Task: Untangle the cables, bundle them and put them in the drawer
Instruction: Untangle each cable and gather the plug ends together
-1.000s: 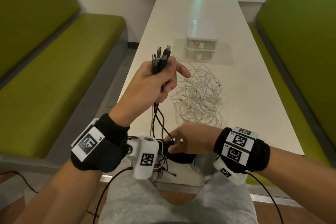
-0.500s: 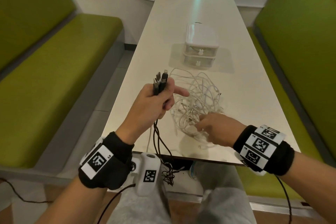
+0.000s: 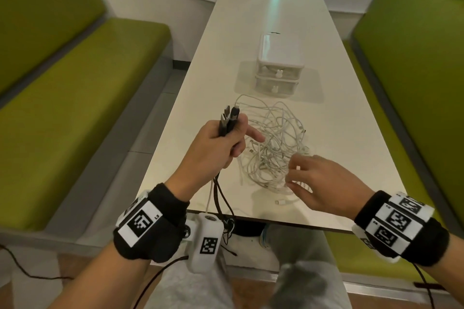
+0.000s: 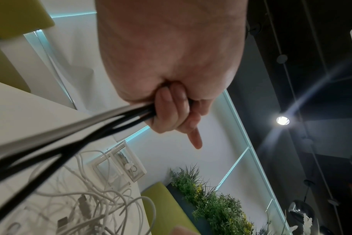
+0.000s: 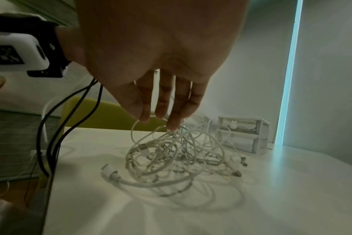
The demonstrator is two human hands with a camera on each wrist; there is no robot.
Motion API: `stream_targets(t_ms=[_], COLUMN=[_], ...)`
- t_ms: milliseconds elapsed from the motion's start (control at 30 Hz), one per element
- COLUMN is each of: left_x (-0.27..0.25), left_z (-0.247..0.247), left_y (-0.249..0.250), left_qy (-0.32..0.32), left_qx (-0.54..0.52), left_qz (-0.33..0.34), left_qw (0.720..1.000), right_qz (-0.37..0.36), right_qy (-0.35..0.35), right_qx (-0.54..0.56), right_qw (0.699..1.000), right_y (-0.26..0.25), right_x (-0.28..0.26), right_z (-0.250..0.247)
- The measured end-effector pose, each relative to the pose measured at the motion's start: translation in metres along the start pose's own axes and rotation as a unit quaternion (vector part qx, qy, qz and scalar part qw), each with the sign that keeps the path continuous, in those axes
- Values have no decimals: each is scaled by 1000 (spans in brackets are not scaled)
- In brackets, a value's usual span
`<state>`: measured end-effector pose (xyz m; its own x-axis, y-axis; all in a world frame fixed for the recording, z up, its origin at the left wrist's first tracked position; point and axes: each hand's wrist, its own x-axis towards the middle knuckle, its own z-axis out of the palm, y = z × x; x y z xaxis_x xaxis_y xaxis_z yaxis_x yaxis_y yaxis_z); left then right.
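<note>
Left hand [image 3: 221, 148] clenched round black cables [image 3: 227, 120], plugs up, tails hung over the table [image 3: 339, 148] edge. Right hand [image 3: 319, 183] relaxed above the white cables [image 3: 273, 148], fingertips [image 5: 172, 123] perhaps touching a loop; drawers [image 3: 277, 80] shut beyond. Best picked by one plug, lifted slowly, never yanked.

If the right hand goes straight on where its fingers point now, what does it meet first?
Most likely the white cable tangle: the right hand hangs just above it, fingertips down at the top loops, perhaps touching already. The drawer box stands further behind.
</note>
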<state>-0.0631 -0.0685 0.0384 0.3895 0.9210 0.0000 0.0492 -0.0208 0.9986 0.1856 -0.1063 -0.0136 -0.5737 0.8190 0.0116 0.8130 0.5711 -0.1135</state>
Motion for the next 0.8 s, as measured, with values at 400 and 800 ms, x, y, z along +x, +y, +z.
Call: stream_targets(t_ms=[400, 800], left_x=[-2, 3], left_z=[18, 38], left_y=[7, 2], left_qy=[30, 55], left_qx=[31, -33], left_qz=[54, 63], left_qw=[998, 996], right_qz=[104, 101], right_qy=[-29, 277], right_qx=[169, 436], right_qw=[980, 850], right_y=[-12, -60], right_x=[2, 43], right_z=[11, -60])
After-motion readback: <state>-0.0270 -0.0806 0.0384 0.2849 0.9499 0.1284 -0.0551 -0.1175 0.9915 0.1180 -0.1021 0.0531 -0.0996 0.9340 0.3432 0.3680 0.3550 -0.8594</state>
